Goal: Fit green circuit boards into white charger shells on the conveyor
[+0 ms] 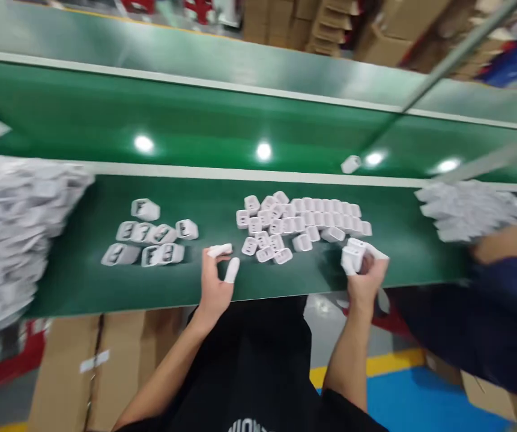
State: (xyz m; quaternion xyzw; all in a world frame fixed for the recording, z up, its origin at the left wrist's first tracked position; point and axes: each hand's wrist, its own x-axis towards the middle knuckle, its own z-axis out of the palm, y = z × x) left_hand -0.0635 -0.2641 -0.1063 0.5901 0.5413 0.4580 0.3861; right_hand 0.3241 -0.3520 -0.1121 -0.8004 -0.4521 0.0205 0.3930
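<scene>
My left hand [214, 287] hovers over the front edge of the green table, thumb and forefinger apart, holding nothing. White covers wrap its fingertips. My right hand [365, 281] grips a white plastic housing [352, 255] by its sides, partly hidden by my fingers. Left of that hand lies a cluster of small white housings [276, 225], loose at its left and in tight rows [330, 211] toward the right. Several larger white housings with dark openings [143, 233] rest to the left of my left hand. I cannot make out what kind of product they are.
A big heap of white pieces [10, 234] covers the table's left end; a smaller heap [474, 207] lies at the right. One piece [350, 164] sits on the green belt [204, 132]. A co-worker's arm [508, 245] reaches in from the right. A cardboard box [64, 372] stands below.
</scene>
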